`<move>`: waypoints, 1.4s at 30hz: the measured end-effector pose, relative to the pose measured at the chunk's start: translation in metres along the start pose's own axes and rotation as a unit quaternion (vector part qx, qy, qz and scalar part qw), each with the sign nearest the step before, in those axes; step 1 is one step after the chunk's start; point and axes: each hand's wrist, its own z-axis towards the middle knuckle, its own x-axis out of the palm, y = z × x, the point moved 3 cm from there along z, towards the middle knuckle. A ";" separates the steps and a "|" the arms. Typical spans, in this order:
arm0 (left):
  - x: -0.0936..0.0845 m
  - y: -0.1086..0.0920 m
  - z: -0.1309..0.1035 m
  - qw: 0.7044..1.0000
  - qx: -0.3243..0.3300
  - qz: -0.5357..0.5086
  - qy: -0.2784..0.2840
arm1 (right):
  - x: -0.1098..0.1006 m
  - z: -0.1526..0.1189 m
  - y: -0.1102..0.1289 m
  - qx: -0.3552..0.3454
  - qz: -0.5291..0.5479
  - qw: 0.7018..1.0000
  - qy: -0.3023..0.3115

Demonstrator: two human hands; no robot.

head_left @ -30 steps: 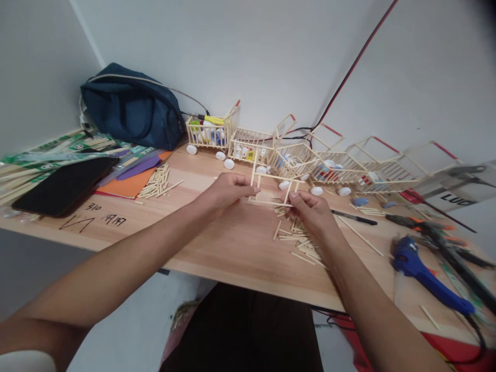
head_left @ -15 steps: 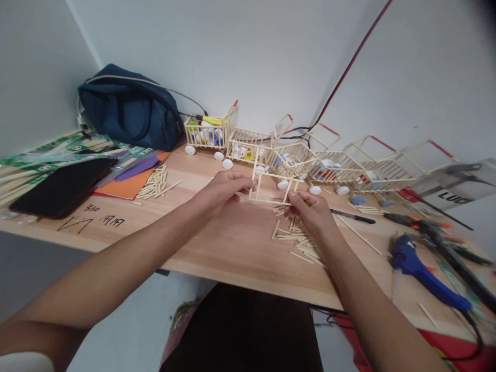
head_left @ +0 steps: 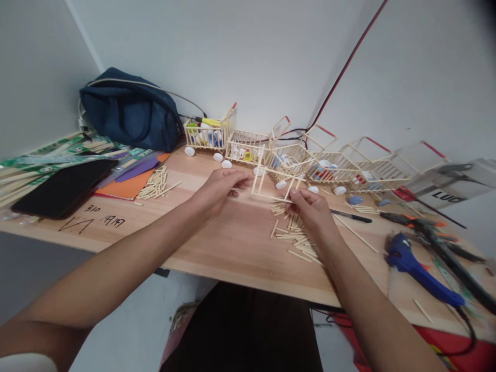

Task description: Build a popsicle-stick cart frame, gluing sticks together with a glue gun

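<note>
My right hand (head_left: 310, 204) pinches the right end of a small wooden stick frame (head_left: 271, 197), holding it just above the desk. The frame has thin pale sticks joined at corners, with one stick rising at its left end. My left hand (head_left: 228, 187) is beside that left end, its fingers loosely bent and apart, with nothing visible in them. Below my right hand lies a loose pile of short cut sticks (head_left: 298, 235). Behind the frame stands a row of miniature stick shopping carts (head_left: 327, 168) with white wheels and red-tipped handles; the frame overlaps some of them in view.
On the right lie a blue glue gun (head_left: 420, 274), pliers (head_left: 442, 237) and a black pen (head_left: 352, 216). Leftward are a black tablet-like slab (head_left: 64, 188), orange paper (head_left: 126, 187), another stick pile (head_left: 157, 183) and a blue bag (head_left: 132, 111). The desk's front edge (head_left: 248, 288) is near me.
My left fingers have come off the left end of the stick frame and drawn slightly left. The frame has tilted a little in my right hand. The view has shifted slightly.
</note>
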 end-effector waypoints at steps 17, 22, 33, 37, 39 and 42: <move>-0.011 0.004 0.008 0.997 0.069 -0.044 -0.003 | -0.001 0.003 0.004 -0.004 0.057 0.998 -0.025; -0.011 0.004 0.011 0.995 0.080 -0.054 0.003 | -0.003 0.003 0.003 0.001 0.071 0.997 -0.036; -0.022 -0.001 0.013 0.997 0.057 -0.045 0.007 | -0.002 0.005 0.004 -0.006 0.093 0.995 -0.022; -0.041 -0.013 0.016 0.997 0.066 0.013 -0.020 | -0.001 0.004 0.004 -0.008 0.103 0.994 -0.018; -0.056 -0.024 0.012 0.995 0.091 0.039 -0.028 | -0.001 0.004 0.004 -0.004 0.105 0.994 -0.022; -0.085 -0.041 -0.002 0.984 0.118 0.110 -0.069 | 0.000 0.003 0.005 -0.005 0.103 0.994 -0.026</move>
